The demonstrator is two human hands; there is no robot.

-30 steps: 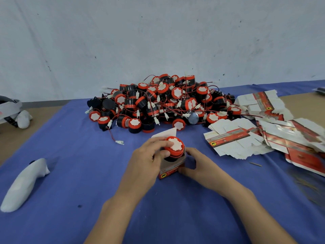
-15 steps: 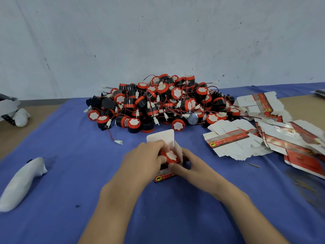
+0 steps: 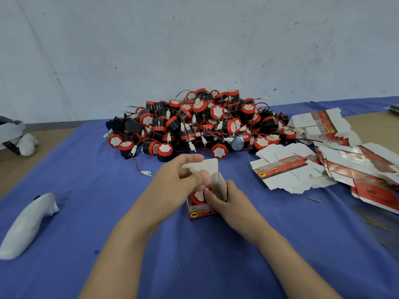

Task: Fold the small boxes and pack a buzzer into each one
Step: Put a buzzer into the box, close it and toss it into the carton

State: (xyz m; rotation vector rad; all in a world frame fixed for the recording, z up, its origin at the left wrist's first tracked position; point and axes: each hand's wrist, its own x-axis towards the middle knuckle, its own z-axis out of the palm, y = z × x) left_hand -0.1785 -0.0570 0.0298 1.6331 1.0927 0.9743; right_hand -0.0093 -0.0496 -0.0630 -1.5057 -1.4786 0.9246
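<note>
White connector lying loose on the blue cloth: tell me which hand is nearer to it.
Left. The left hand, holding the flap of the small box, is just right of the white connector; the right hand grips the box farther right.

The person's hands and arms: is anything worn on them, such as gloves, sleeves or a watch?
Nothing is worn that shows. The left hand and the right hand are bare, with no gloves and no ring visible. The left forearm and the right forearm carry no sleeve, watch or band.
</note>
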